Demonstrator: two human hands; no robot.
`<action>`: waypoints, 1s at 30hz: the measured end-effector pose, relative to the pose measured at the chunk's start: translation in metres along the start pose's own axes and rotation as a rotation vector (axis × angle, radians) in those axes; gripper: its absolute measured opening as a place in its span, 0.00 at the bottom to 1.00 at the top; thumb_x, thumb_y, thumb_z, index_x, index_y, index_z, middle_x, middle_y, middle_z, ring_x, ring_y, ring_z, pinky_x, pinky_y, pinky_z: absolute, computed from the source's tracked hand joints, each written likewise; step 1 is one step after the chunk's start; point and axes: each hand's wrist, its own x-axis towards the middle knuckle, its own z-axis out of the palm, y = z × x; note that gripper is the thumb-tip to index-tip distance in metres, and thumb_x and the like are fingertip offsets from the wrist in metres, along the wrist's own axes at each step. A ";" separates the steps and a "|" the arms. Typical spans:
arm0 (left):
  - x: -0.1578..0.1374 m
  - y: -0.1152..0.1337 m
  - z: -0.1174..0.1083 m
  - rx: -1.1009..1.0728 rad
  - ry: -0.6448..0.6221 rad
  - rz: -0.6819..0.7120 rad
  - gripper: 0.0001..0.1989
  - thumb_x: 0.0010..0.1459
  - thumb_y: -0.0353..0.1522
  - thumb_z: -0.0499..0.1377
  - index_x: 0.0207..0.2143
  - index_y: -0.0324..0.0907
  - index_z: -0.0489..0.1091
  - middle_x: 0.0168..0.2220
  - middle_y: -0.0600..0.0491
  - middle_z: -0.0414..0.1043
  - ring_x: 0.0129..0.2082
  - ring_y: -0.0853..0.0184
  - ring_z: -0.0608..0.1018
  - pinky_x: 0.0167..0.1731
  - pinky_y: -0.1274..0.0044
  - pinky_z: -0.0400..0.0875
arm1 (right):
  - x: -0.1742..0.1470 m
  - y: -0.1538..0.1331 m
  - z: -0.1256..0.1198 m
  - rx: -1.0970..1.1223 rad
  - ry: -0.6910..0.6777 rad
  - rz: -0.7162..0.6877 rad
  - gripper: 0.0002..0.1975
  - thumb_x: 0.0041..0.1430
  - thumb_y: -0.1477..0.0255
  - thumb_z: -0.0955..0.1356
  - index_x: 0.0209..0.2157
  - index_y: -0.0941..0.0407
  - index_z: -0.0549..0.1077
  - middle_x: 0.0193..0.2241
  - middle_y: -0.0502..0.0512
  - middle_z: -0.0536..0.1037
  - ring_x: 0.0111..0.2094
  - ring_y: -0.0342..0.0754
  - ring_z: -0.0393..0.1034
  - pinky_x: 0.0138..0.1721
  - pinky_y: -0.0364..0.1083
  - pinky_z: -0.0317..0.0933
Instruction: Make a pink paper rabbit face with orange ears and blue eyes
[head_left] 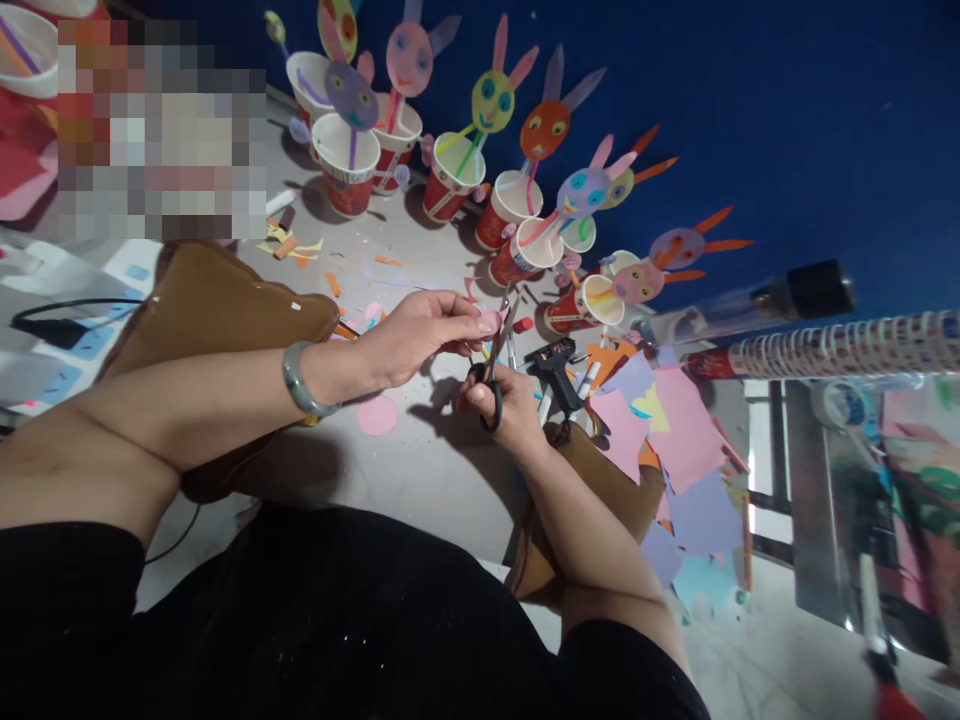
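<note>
My left hand (424, 335), with a green bangle (304, 380) at its wrist, pinches a small piece of pink paper (491, 320) between thumb and fingers. The fingers of my right hand (506, 405) are in the black handles of a pair of scissors (495, 370). Its blades point away from me and meet the pink paper. On the table, below my left hand, lies a pink paper circle (376, 415). A black glue gun (559, 370) rests just right of the scissors.
Red paper cups (450, 190) with paper rabbit heads on straws line the blue wall (712, 120). At right are coloured paper sheets (690, 420) and a long stack of cups (847, 345). Paper scraps (289, 240) lie at left. Brown pads (225, 300) lie beneath my arms.
</note>
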 end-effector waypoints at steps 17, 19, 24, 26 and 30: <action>-0.001 -0.002 0.002 0.003 0.019 -0.006 0.07 0.52 0.24 0.67 0.25 0.37 0.72 0.25 0.56 0.74 0.27 0.74 0.76 0.37 0.77 0.73 | 0.001 0.001 0.000 0.022 0.001 -0.001 0.32 0.43 0.38 0.75 0.23 0.53 0.71 0.20 0.50 0.76 0.23 0.45 0.66 0.27 0.46 0.61; -0.001 -0.003 0.001 0.003 0.021 -0.002 0.07 0.52 0.25 0.68 0.25 0.37 0.72 0.25 0.55 0.75 0.27 0.74 0.76 0.37 0.77 0.73 | 0.001 0.001 0.000 0.027 -0.002 0.007 0.32 0.43 0.37 0.75 0.23 0.53 0.71 0.19 0.50 0.75 0.23 0.45 0.66 0.27 0.46 0.61; -0.001 -0.004 0.001 0.024 0.028 0.007 0.06 0.51 0.25 0.68 0.26 0.37 0.72 0.25 0.56 0.74 0.28 0.74 0.76 0.38 0.77 0.73 | 0.001 0.002 0.001 0.032 -0.002 0.015 0.32 0.42 0.38 0.75 0.23 0.54 0.71 0.19 0.50 0.74 0.22 0.44 0.65 0.26 0.45 0.59; -0.001 -0.004 0.001 0.024 0.027 0.010 0.06 0.51 0.25 0.67 0.25 0.37 0.72 0.25 0.56 0.74 0.28 0.74 0.76 0.38 0.77 0.73 | 0.001 0.001 0.001 0.036 -0.004 0.017 0.32 0.42 0.38 0.76 0.24 0.54 0.71 0.19 0.50 0.75 0.22 0.44 0.65 0.26 0.45 0.59; -0.001 -0.004 0.001 0.013 0.023 0.023 0.07 0.50 0.25 0.68 0.25 0.37 0.71 0.25 0.56 0.75 0.28 0.74 0.77 0.37 0.77 0.73 | 0.001 0.001 0.000 0.021 0.002 0.029 0.32 0.42 0.38 0.75 0.23 0.54 0.71 0.19 0.49 0.74 0.23 0.44 0.65 0.27 0.45 0.59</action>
